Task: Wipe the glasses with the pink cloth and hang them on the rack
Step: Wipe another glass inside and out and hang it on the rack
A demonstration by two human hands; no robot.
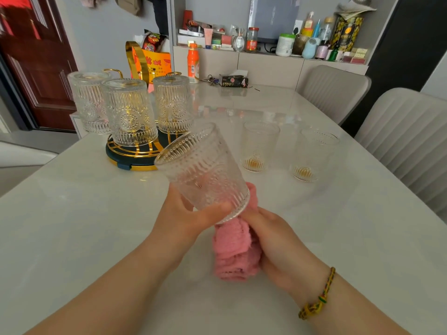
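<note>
Left hand grips the held glass low on its wall, thumb laid across near the base. Glass tilted, mouth up and to the left. Right hand closed round the pink cloth, which is bunched, its top pressed to the glass base. Braided bracelet on right wrist. Both hands above the white table.

Beyond, left: gold-wire rack carrying three inverted glasses. Right of rack, two upright glasses stand apart on the table, amber tint at their bottoms.

Far edge: orange bottle, keys, dark tissue pack reading "PINO". Two grey chairs at right.
</note>
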